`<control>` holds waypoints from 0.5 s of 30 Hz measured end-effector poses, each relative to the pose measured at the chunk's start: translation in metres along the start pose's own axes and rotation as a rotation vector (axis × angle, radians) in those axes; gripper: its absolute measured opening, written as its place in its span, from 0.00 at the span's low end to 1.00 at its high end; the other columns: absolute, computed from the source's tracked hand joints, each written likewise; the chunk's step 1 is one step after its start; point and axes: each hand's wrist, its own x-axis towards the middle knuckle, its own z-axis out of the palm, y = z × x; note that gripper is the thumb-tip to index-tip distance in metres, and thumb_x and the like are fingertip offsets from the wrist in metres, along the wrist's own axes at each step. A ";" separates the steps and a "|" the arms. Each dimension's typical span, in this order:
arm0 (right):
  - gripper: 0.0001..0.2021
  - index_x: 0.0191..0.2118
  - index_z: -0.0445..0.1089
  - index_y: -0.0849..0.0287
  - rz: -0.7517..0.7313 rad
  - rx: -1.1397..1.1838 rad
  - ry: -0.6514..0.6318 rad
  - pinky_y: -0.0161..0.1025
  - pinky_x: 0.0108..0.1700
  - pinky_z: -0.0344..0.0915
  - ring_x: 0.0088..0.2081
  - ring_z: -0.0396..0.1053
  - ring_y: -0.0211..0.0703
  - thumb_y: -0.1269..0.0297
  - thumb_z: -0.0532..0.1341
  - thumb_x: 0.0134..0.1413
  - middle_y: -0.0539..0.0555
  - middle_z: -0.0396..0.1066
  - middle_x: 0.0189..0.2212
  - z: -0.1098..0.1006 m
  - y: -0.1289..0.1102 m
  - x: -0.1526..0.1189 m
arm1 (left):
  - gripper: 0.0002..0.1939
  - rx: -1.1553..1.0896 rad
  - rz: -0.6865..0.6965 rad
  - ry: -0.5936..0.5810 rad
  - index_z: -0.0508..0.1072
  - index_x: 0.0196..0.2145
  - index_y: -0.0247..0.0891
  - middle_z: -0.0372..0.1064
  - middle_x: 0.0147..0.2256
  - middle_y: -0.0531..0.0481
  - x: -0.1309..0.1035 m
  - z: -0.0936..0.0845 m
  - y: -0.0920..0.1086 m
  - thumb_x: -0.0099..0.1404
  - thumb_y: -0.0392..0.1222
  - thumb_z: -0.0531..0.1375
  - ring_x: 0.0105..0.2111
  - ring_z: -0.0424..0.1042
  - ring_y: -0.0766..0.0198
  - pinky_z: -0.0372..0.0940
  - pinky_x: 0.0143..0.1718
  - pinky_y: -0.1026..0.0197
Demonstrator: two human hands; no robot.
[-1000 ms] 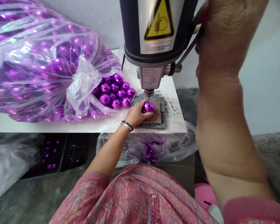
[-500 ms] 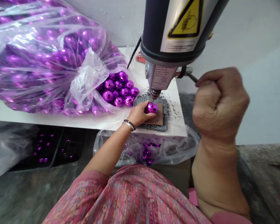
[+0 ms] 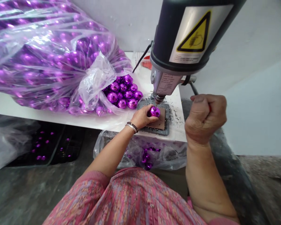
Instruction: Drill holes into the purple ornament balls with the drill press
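My left hand [image 3: 143, 118] grips a shiny purple mirror ball [image 3: 155, 111] between thumb and fingers, on a brown square board [image 3: 161, 121] lying on the grey drill press base [image 3: 165, 132]. Right above the ball is the thin bit under the chuck of the drill press [image 3: 166, 82]; whether its tip is inside the ball I cannot tell. My right hand [image 3: 204, 117] is closed around the end of the feed lever [image 3: 194, 88] at the machine's right side. A bit of red shows between its fingers.
A big clear bag [image 3: 49, 59] of purple balls lies on the white table [image 3: 61, 115], several loose balls [image 3: 122, 103] at its mouth. Below the front edge hangs an open plastic bag [image 3: 173, 154] with balls inside. Dark crates [image 3: 43, 147] stand lower left. Dark shavings litter the table.
My right hand has come down and inward with the feed lever. My left hand still holds the ball under the bit. The whole view has shifted slightly.
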 end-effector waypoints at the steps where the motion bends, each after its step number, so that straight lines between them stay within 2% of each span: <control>1: 0.18 0.34 0.71 0.59 -0.003 0.004 0.012 0.30 0.38 0.64 0.33 0.67 0.26 0.52 0.52 0.65 0.49 0.71 0.30 0.002 0.002 -0.004 | 0.23 -0.006 0.001 0.002 0.76 0.51 0.41 0.78 0.46 0.47 0.000 0.000 0.000 0.58 0.44 0.71 0.49 0.76 0.52 0.68 0.55 0.55; 5: 0.19 0.33 0.68 0.59 -0.002 0.026 0.047 0.31 0.37 0.64 0.31 0.66 0.27 0.50 0.50 0.65 0.49 0.69 0.28 0.011 0.011 -0.016 | 0.25 -0.025 -0.006 0.014 0.76 0.53 0.40 0.78 0.47 0.46 -0.001 0.000 0.001 0.57 0.44 0.71 0.49 0.76 0.51 0.69 0.53 0.54; 7: 0.21 0.32 0.67 0.61 0.012 0.033 0.072 0.32 0.36 0.63 0.30 0.65 0.27 0.50 0.49 0.65 0.49 0.68 0.27 0.013 0.009 -0.013 | 0.28 -0.038 -0.015 0.016 0.76 0.54 0.40 0.78 0.48 0.45 0.000 0.001 0.001 0.56 0.43 0.72 0.49 0.76 0.51 0.69 0.54 0.54; 11: 0.22 0.28 0.66 0.66 0.051 0.037 0.074 0.29 0.34 0.57 0.27 0.60 0.23 0.53 0.49 0.66 0.48 0.64 0.24 0.008 -0.011 0.024 | 0.29 -0.105 -0.022 0.007 0.75 0.55 0.38 0.78 0.49 0.46 0.000 0.000 0.000 0.56 0.42 0.72 0.49 0.76 0.53 0.68 0.54 0.55; 15: 0.20 0.25 0.66 0.69 0.161 0.032 -0.082 0.26 0.33 0.53 0.24 0.56 0.19 0.62 0.50 0.65 0.46 0.60 0.19 0.000 -0.033 0.058 | 0.30 -0.143 0.080 -0.046 0.74 0.56 0.35 0.77 0.50 0.44 -0.015 -0.009 -0.009 0.56 0.41 0.72 0.50 0.75 0.55 0.69 0.55 0.55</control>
